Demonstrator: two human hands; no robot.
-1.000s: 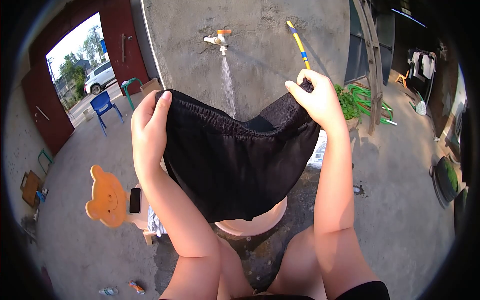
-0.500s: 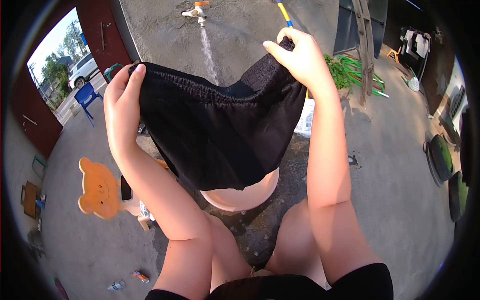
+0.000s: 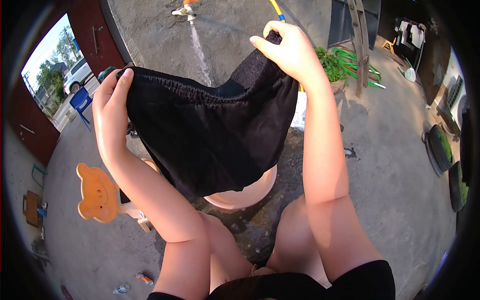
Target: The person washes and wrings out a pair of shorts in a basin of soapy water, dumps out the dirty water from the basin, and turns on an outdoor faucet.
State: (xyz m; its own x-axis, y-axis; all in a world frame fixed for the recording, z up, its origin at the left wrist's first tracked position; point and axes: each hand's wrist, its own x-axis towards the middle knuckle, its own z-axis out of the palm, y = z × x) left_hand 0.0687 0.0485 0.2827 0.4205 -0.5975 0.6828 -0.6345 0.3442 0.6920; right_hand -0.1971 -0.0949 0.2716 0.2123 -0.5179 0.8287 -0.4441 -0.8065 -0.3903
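Observation:
A black garment with a gathered elastic waistband (image 3: 210, 130) hangs stretched between my hands; whether it is shorts or a skirt I cannot tell. My left hand (image 3: 112, 97) is closed on one end of the waistband, thumb on top. The other end is pinched in my right hand (image 3: 292, 47), which is held a little higher. Below the cloth shows the rim of a pale pink basin (image 3: 247, 197), mostly covered by the garment. Behind it, water (image 3: 201, 57) runs from a wall tap with an orange handle (image 3: 189, 11).
An orange bear-shaped chair back (image 3: 97, 194) stands to the left on the concrete. A bottle (image 3: 121, 288) and an orange can (image 3: 145, 278) lie nearer. Green hose coils (image 3: 357, 67) and a potted plant (image 3: 330, 66) are at right, beside a wooden post (image 3: 359, 50). A blue chair (image 3: 81, 105) stands by the doorway.
The view has shifted slightly, so the tap, hands and garment sit a bit further left. Both hands keep their hold on the waistband, and the water still runs.

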